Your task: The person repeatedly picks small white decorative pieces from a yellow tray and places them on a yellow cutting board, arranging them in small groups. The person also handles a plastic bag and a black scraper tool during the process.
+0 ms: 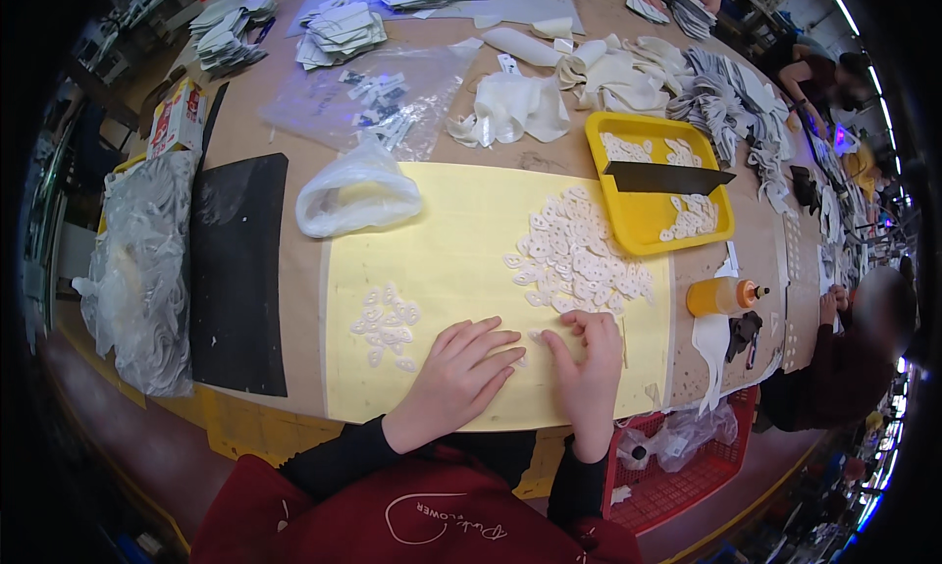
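Observation:
My left hand (463, 373) lies open over the yellow sheet (442, 240), its fingers stretched to the right. Close to those fingertips is a small white oval piece (522, 361), partly hidden. My right hand (591, 373) faces it with bent fingers, thumb and forefinger apart and nothing visible between them. Another small pale piece (534, 335) lies just left of that thumb. Beyond the right hand spreads a big heap of white oval pieces with holes (574, 250). Left of my left hand sits a smaller loose group of white pieces (386, 326).
A yellow tray (728, 232) with a black divider (667, 179) holds more pieces. Around the sheet are an orange bottle (721, 297), a clear bag (358, 193), a black board (238, 280) and wrapped plastic (147, 270). Cloth pieces (628, 74) lie beyond. A red basket (687, 481) stands below the edge.

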### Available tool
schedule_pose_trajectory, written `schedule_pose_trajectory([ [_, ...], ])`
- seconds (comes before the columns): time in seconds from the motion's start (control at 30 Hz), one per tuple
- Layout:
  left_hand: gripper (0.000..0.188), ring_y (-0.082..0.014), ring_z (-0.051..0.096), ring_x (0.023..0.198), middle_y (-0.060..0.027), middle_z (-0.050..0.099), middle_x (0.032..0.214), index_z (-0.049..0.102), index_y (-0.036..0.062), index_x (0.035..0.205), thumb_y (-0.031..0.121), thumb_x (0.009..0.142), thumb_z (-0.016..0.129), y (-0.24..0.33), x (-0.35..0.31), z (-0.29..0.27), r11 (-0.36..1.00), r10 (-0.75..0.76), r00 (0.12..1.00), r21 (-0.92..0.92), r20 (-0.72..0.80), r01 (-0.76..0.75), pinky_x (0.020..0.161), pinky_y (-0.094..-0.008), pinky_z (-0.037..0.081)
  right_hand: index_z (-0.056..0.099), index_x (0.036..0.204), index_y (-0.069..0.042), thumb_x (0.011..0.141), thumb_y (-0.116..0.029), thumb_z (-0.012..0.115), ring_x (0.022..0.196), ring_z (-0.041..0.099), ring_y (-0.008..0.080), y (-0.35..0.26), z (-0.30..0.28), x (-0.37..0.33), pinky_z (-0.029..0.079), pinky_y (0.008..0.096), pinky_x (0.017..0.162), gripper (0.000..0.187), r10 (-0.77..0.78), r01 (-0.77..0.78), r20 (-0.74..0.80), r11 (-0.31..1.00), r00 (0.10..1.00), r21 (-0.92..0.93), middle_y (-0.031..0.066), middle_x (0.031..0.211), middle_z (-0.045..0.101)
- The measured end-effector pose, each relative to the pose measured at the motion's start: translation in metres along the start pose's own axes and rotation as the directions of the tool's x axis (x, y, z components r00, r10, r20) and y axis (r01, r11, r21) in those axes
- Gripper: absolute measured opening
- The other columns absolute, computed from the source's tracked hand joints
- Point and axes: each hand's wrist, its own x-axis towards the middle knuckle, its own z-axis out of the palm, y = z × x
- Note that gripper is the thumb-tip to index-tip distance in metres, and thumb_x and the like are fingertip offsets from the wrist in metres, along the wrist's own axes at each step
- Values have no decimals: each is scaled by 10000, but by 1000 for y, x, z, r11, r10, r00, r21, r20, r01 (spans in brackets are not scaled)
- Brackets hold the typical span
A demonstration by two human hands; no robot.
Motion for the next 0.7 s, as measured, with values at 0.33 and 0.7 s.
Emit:
schedule_pose_trajectory([
  [0.33, 203, -329, 573, 1293, -72, 675, 1261, 743, 72, 1107, 70, 906, 714, -2, 0, 0, 992, -61, 997, -112, -56, 54, 1093, -465, 428, 713, 924, -20, 868, -79, 762, 899, 584, 284, 8, 2, 16, 438, 397, 843, 95, -72, 68, -128, 997, 989, -39, 83, 923, 608],
  [0.7, 196, -339, 574, 1291, -74, 681, 1250, 749, 70, 1093, 57, 901, 715, -4, -1, 0, 992, -60, 996, -112, -65, 52, 1087, -462, 435, 714, 925, -25, 868, -58, 763, 926, 581, 275, 9, -6, 7, 447, 384, 843, 82, 67, -54, -152, 995, 986, 87, 92, 940, 605],
])
